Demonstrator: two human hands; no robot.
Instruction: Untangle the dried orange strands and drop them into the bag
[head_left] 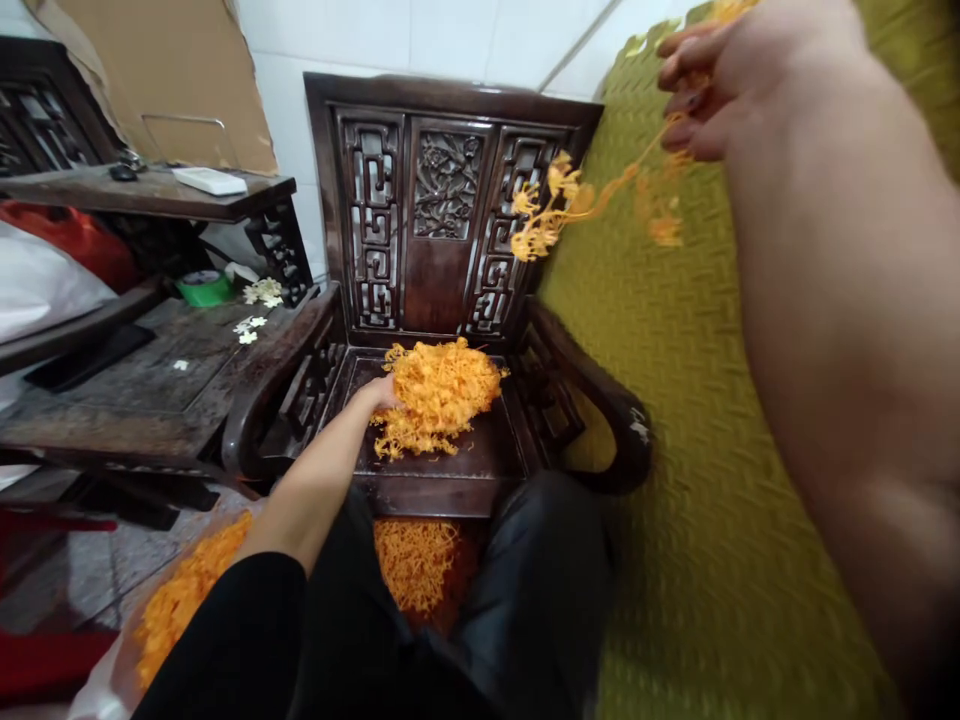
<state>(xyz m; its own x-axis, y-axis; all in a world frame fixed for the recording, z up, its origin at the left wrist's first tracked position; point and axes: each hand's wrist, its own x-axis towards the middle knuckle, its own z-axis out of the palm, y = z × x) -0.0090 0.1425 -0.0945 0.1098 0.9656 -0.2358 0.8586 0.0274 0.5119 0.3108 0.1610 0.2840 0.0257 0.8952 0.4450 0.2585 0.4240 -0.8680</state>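
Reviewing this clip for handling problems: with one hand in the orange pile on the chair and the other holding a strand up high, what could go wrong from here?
1. The strand dangles loosely from the right hand, pinched only at the fingertips; bits might drop onto the green cushion.
2. The pile sits near the front edge of the chair seat; the left hand pushing into it could spill pieces onto the floor, where more orange pieces already lie.

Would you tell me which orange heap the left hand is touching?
The heap on the chair seat; the left hand rests at its edge. The other heaps lie on the floor.
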